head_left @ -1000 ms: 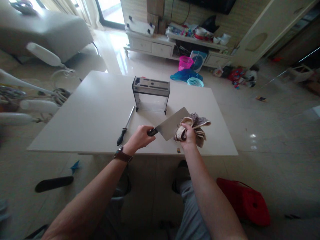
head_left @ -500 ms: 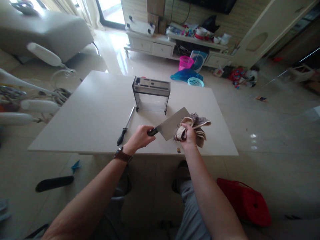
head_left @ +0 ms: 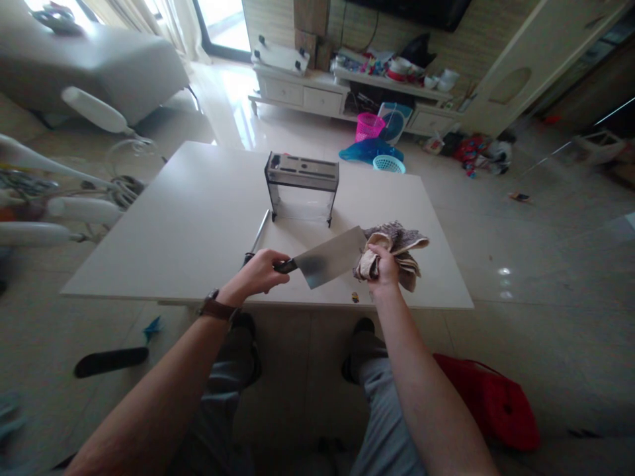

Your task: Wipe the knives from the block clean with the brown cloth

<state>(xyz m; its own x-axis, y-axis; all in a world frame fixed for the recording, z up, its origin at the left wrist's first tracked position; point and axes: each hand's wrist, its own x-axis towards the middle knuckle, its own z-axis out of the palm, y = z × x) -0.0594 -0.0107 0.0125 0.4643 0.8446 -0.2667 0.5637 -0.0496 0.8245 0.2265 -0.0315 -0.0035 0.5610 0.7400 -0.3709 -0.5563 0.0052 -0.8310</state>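
My left hand (head_left: 262, 271) is closed around the black handle of a cleaver (head_left: 330, 256), whose broad blade points right above the table. In my right hand (head_left: 383, 268) is a bunched brown and cream cloth (head_left: 399, 244), close beside the blade's far end; whether they touch I cannot tell. A sharpening steel (head_left: 260, 231) lies on the table, its black handle partly hidden behind my left hand. Beyond the cleaver stands a knife block (head_left: 302, 173) with a slotted top and clear sides.
The white table (head_left: 163, 231) has a small sticker (head_left: 355, 297) near its front edge. On the floor behind it are a pink basket (head_left: 370, 125), a light blue basket (head_left: 388, 164) and a blue plastic bag (head_left: 364, 151). A red bag (head_left: 486, 400) lies at lower right.
My left hand has moved left and slightly down with the cleaver, drawing the blade out from the cloth. My right hand and the cloth have shifted a little right.
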